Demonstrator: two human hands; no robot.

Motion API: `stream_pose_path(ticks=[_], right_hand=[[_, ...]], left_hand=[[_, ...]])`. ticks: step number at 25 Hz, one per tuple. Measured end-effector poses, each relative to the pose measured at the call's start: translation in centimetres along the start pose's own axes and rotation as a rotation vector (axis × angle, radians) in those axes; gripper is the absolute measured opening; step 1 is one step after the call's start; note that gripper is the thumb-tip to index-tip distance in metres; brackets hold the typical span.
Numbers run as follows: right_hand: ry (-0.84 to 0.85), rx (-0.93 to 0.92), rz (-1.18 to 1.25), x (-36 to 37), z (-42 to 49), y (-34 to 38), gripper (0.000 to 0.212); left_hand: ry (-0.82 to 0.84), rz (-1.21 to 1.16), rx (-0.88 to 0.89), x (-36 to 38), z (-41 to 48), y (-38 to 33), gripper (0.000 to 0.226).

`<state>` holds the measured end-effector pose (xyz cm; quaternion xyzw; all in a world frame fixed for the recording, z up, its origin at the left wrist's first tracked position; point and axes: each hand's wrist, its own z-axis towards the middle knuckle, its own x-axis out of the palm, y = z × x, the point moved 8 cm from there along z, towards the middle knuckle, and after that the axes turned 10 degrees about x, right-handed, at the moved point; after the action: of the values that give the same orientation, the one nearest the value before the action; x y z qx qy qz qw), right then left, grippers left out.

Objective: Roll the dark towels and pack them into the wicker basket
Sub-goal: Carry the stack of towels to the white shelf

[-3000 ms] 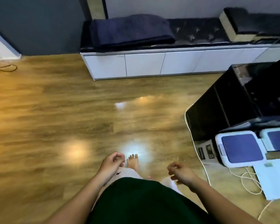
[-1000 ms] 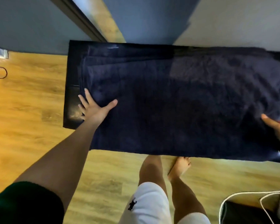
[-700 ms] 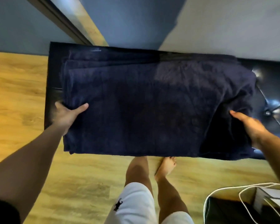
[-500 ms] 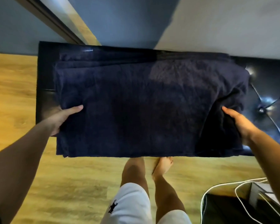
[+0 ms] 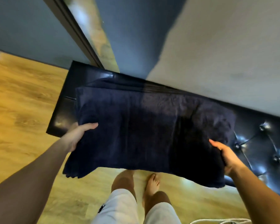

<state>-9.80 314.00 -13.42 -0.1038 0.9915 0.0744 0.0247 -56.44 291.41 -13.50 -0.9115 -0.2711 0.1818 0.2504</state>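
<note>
Above the dark tufted bench [image 5: 257, 143], the left hand [image 5: 76, 136] and right hand [image 5: 226, 156] are gripping opposite ends of the folded dark towels [image 5: 149, 131], apparently fetching them; rolling next needs a flat surface.

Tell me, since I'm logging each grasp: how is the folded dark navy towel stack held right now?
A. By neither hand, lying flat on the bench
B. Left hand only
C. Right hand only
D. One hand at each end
D: the left hand grips the left end of the folded dark navy towel stack and the right hand grips the right end, over the black tufted bench.
</note>
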Motion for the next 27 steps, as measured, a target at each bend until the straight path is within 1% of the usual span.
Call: stream_pose_path(ticks=[1,2,3,4,5,6,9,10,12,16,18,20,23,26,27], right_hand=[[0.008,-0.018,-0.022,0.2,-1.5,0.0,0.024],[-0.004,-0.048,-0.049,0.2,-2.5,0.3,0.024],[-0.022,-0.102,-0.093,0.1,-3.5,0.8,0.032],[-0.036,-0.193,-0.161,0.2,-4.9,1.8,0.039],[-0.051,-0.308,-0.244,0.8,-7.0,2.8,0.039],[-0.053,-0.415,-0.327,1.7,-9.0,3.5,0.035],[0.026,-0.642,-0.576,5.5,-14.3,3.3,0.022],[0.068,-0.714,-0.653,7.0,-15.8,2.7,0.021],[0.15,-0.823,-0.816,10.1,-18.4,0.3,0.021],[0.358,-0.905,-1.102,17.7,-23.2,-8.7,0.028],[0.458,-0.944,-1.239,21.9,-25.9,-15.1,0.034],[0.568,-0.939,-1.331,25.1,-28.3,-21.5,0.033],[0.69,-0.955,-1.572,29.5,-31.8,-35.1,0.032],[0.805,-0.939,-1.747,32.3,-34.6,-50.0,0.029],[0.849,-0.919,-1.792,32.6,-35.6,-54.8,0.028]], left_hand=[[-0.032,-0.025,0.043,0.0,-1.9,0.5,0.071],[-0.053,-0.046,0.081,0.1,-3.7,1.0,0.072],[-0.056,-0.061,0.111,0.3,-5.6,1.5,0.07],[-0.061,-0.085,0.134,0.4,-8.0,2.1,0.069],[-0.073,-0.111,0.16,0.5,-10.5,2.8,0.067],[-0.107,-0.133,0.195,0.4,-12.8,3.7,0.064],[-0.324,-0.261,0.326,-0.3,-20.8,6.8,0.037],[-0.392,-0.305,0.341,-0.4,-23.4,8.2,0.031],[-0.526,-0.377,0.325,-0.7,-28.7,12.2,0.027],[-0.812,-0.591,0.247,-3.2,-40.2,23.1,0.031],[-0.966,-0.707,0.205,-5.0,-46.1,29.3,0.034],[-1.064,-0.793,0.167,-6.3,-50.9,34.3,0.033],[-1.243,-0.94,0.114,-7.8,-59.9,44.4,0.027],[-1.391,-1.086,0.048,-7.8,-67.3,55.7,0.037],[-1.431,-1.126,0.023,-7.7,-69.3,59.1,0.037]])
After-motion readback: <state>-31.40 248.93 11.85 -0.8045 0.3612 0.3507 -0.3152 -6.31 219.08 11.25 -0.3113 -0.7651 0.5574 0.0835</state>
